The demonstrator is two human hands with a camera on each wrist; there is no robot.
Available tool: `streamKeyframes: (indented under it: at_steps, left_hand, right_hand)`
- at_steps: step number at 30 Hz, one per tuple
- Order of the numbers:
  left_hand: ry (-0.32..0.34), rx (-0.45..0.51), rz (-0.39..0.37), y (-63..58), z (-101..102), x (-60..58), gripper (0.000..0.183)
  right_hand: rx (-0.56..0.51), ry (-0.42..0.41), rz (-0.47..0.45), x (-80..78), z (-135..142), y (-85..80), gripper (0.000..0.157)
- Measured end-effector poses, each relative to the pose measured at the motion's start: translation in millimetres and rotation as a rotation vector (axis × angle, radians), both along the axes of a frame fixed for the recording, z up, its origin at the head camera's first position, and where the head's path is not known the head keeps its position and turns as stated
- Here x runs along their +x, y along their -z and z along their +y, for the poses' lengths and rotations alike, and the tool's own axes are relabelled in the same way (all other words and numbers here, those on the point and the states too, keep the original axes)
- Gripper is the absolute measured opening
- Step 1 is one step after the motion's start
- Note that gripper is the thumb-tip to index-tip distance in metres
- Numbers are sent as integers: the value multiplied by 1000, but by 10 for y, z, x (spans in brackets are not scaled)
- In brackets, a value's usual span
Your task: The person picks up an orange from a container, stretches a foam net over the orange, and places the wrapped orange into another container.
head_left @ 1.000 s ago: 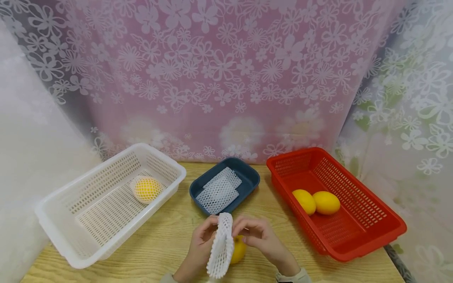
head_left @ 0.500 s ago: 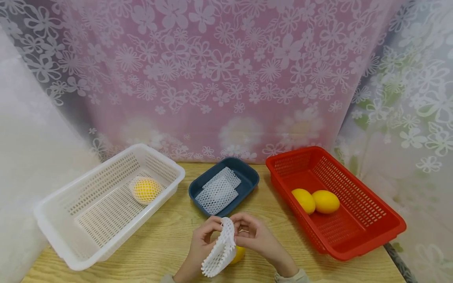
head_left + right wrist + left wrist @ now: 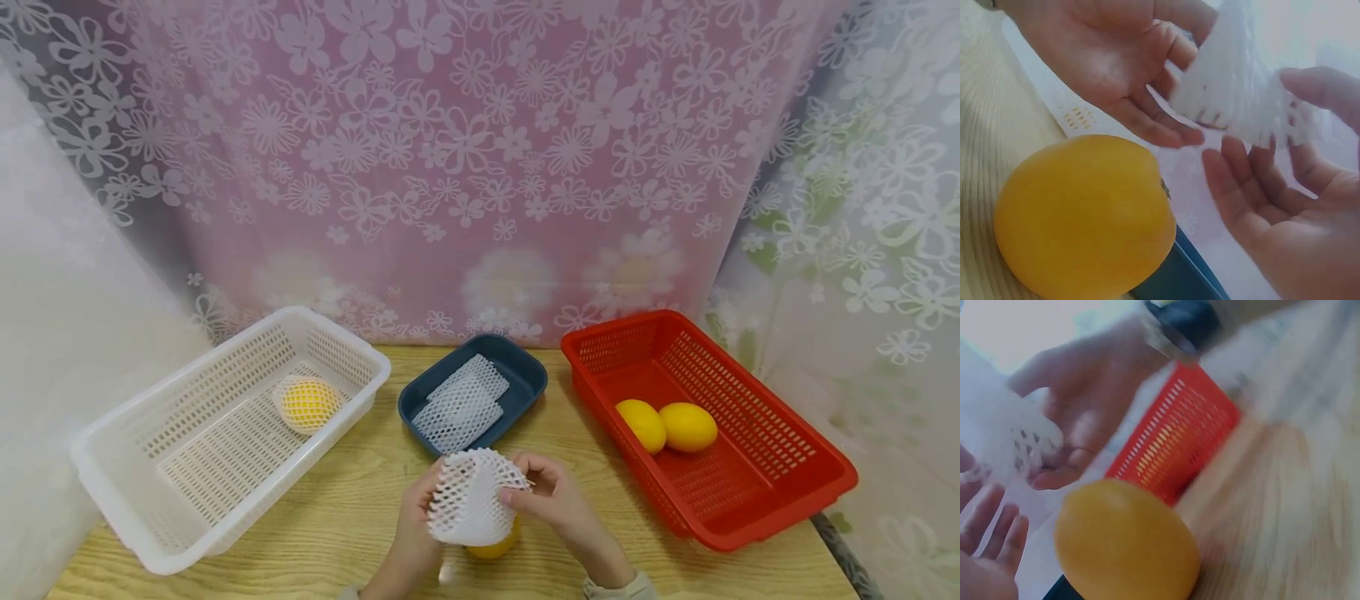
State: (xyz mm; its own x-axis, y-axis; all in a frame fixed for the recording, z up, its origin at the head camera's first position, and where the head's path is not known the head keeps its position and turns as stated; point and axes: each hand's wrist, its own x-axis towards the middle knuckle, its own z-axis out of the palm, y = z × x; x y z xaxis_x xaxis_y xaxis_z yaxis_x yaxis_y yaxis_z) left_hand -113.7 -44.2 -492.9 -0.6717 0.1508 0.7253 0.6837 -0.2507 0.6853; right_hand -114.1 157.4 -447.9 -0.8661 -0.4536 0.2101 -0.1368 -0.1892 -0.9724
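Observation:
A white foam net sleeve (image 3: 476,500) is stretched between both hands above the wooden table. My left hand (image 3: 415,521) grips its left side, with some fingers hidden behind the mesh. At the right edge my right hand (image 3: 562,508) pinches the net between thumb and fingers. Below the net, mostly covered by it in the head view, a yellow fruit (image 3: 495,548) rests on the table. Both wrist views show this fruit (image 3: 1085,215) bare and apart from the hands. The net (image 3: 1241,94) hangs over it in the right wrist view.
A blue tray (image 3: 528,379) holding several net sleeves (image 3: 461,404) stands just beyond the hands. On the left, a white basket (image 3: 225,533) contains a netted yellow fruit (image 3: 309,406). A red basket (image 3: 780,521) on the right holds two yellow fruits (image 3: 688,427).
The net sleeve has turned from edge-on to broad side toward the head camera and spread wider. Its lower end has risen, while the right hand has moved its grip to the net's right edge.

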Motion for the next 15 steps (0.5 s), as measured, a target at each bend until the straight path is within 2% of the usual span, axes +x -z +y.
streamKeyframes:
  at_steps: [1,3,5,7,11,15]
  left_hand:
    - [50,33,-58,-28,-4,23,10]
    - [277,193,-197,-71,-19,54,5]
    - [411,273,-283,-111,-25,80,9]
    - [538,342,-338,-129,-33,94,18]
    - [727,461,-458,-145,-54,115,37]
    - [862,555,-535,-127,-76,129,40]
  right_hand:
    - [-31,2,10,1,8,0,8]
    - [-104,-10,0,7,32,2,12]
    - [-182,-48,3,5,57,13,19]
    - [-252,-101,-7,-1,75,26,24]
    - [-354,-233,-62,-13,103,54,33]
    - [-399,-337,-90,-17,129,81,39]
